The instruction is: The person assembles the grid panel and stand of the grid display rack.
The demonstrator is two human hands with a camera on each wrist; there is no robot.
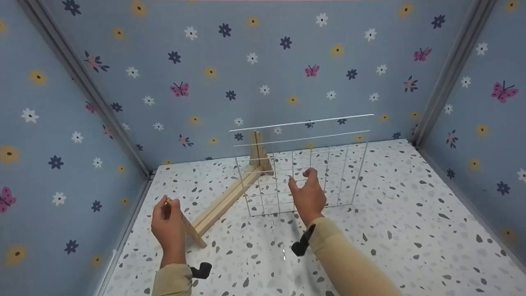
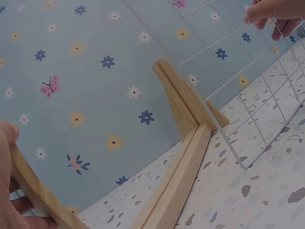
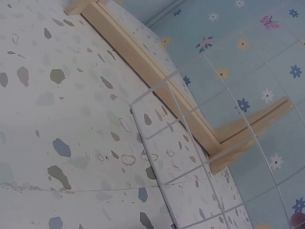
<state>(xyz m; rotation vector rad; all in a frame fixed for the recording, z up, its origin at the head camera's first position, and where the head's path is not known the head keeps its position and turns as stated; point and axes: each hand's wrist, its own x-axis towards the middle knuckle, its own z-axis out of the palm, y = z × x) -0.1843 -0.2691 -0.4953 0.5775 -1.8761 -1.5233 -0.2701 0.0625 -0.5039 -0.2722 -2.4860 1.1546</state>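
Note:
In the head view my left hand [image 1: 167, 230] grips the near upright of a pale wooden stand [image 1: 224, 201], fingers and thumb around its top. The stand is a grooved beam with an upright at each end, lying diagonally on the surface. My right hand [image 1: 309, 199] holds a white wire grid panel [image 1: 302, 123], its fingers curled at the wires. The panel stands nearly upright to the right of the stand, apart from the near upright. In the right wrist view, the grid's corner [image 3: 133, 106] shows in front of the beam [image 3: 143, 71]; only a fingertip [image 3: 298, 219] is visible.
The tabletop [image 1: 394, 242] is white with grey speckles. A blue back wall [image 1: 271, 65] with flowers and butterflies rises close behind the stand's far upright. Similar side walls [image 1: 33, 135] stand left and right, with grey metal posts [image 1: 456, 61] at the corners.

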